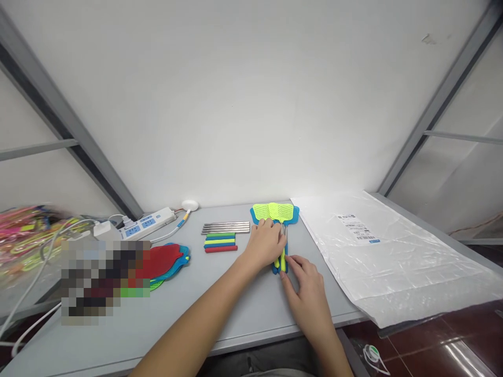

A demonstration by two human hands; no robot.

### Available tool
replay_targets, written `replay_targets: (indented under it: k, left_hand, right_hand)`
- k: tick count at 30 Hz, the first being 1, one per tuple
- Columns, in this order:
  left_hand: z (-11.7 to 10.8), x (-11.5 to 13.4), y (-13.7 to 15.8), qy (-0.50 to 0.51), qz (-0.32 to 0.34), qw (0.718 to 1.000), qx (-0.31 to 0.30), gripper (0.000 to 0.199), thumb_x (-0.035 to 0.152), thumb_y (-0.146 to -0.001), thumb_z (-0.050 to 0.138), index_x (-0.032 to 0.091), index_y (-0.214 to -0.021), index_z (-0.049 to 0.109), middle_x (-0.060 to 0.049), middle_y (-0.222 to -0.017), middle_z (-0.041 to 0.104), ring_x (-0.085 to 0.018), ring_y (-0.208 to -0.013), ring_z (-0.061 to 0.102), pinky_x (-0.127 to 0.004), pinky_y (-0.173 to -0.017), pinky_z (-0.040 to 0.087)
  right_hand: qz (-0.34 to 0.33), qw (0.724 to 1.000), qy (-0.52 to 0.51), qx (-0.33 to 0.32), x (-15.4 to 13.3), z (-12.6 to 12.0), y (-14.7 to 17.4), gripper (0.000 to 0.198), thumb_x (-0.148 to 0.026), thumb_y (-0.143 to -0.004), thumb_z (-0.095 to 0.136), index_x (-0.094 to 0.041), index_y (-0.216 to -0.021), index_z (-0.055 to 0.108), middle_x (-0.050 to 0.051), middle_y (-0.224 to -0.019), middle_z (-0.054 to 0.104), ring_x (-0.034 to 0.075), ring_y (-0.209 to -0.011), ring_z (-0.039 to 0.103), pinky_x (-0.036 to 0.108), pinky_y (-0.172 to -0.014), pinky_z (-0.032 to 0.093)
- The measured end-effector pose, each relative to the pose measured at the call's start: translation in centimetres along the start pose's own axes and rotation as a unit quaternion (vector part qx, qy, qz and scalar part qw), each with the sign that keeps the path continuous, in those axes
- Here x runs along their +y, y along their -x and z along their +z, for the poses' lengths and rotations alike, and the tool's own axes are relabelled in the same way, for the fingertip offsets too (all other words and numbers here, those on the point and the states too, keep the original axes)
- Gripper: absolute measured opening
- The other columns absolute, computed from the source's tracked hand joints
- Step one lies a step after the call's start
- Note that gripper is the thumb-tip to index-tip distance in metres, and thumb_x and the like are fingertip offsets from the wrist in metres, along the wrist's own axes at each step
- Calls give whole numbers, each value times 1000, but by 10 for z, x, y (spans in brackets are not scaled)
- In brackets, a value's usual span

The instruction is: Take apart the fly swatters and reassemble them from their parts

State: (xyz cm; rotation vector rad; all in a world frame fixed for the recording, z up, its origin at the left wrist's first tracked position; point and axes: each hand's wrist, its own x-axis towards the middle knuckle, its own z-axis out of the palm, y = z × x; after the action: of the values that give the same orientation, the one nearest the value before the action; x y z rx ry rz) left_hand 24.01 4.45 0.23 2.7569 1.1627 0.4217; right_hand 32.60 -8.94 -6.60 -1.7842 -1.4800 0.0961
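Several fly swatters lie bunched on the table, with yellow-green mesh heads over blue heads at the far end. Metal shafts run toward me into yellow-green handles and blue handles. My left hand is closed over the shafts from above, hiding part of them. Around the near end of the handles, my right hand has its thumb and index finger bent against both sides. To the left lie a row of metal rods and several coloured handle grips.
Loose swatter heads are piled at left, partly behind a blurred patch. A power strip with white cables lies behind them. Bagged colourful items fill the far left. A white plastic mailer covers the right side, overhanging the front edge.
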Motion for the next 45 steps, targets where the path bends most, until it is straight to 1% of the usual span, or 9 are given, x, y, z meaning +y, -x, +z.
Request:
replay_targets:
  k: [2,4,7,9,14,19,24,34,45]
  left_hand:
    - [-9,-7,17,16,39,999,-4,27,31,-95,37,20,-101,61,-9,-109,58,-25,-105,50,-39,-91,40]
    - [-13,-16,37,38,83,996,-7,26,33,-94,44,22,-115,57,-7,-122,55,-23,-114,48,-36,-97,39]
    - [-7,-28,61,84,132,988,-1,51,38,-92,52,24,-139,41,-9,-146,40,-26,-133,37,-41,-108,33]
    - [1,-33,70,88,139,986,-7,59,41,-91,54,26,-145,33,-10,-152,32,-27,-138,30,-44,-111,30]
    - [16,-34,73,70,153,986,-11,54,41,-93,52,25,-143,38,-12,-151,36,-27,-137,35,-46,-109,32]
    - [18,-32,73,61,155,986,16,46,39,-93,53,24,-136,47,-14,-143,45,-28,-129,43,-46,-104,37]
    - [17,-30,75,55,160,985,35,39,36,-92,55,26,-129,52,-10,-135,52,-26,-122,48,-46,-102,38]
    - [19,-30,76,64,154,985,40,39,39,-92,55,26,-129,52,-11,-135,51,-26,-122,48,-44,-100,38]
    - [19,-29,78,91,140,985,34,45,41,-89,58,22,-129,48,-11,-135,51,-26,-124,48,-42,-100,42]
  right_hand:
    - [-2,1000,8,-6,0,0,1,35,-36,-94,47,-24,-125,58,9,-123,58,26,-113,52,43,-92,41]
    - [-4,1000,18,-10,0,0,1,36,-37,-93,48,-23,-125,58,9,-124,59,26,-113,52,43,-93,41]
    - [-8,999,32,-12,1,1,1,38,-36,-93,49,-23,-128,57,9,-125,58,26,-113,52,44,-93,41]
    - [-12,999,41,-13,2,2,1,38,-34,-93,49,-25,-130,56,9,-127,58,26,-114,52,45,-92,40]
    - [-26,998,56,-14,3,3,1,37,-30,-95,45,-27,-129,57,7,-130,60,26,-116,52,44,-91,41]
    - [-35,998,54,-16,6,4,1,36,-29,-96,44,-26,-130,57,6,-130,61,25,-116,53,42,-90,42]
    - [-37,998,47,-22,7,4,-1,35,-26,-96,46,-26,-127,60,4,-128,63,25,-112,55,41,-91,43]
    - [-32,998,38,-38,10,1,-10,33,-26,-94,49,-25,-124,63,4,-121,67,25,-105,59,43,-89,47]
    - [-77,995,67,-9,17,8,-1,35,-27,-95,45,-23,-126,61,5,-120,68,25,-105,59,43,-87,49]
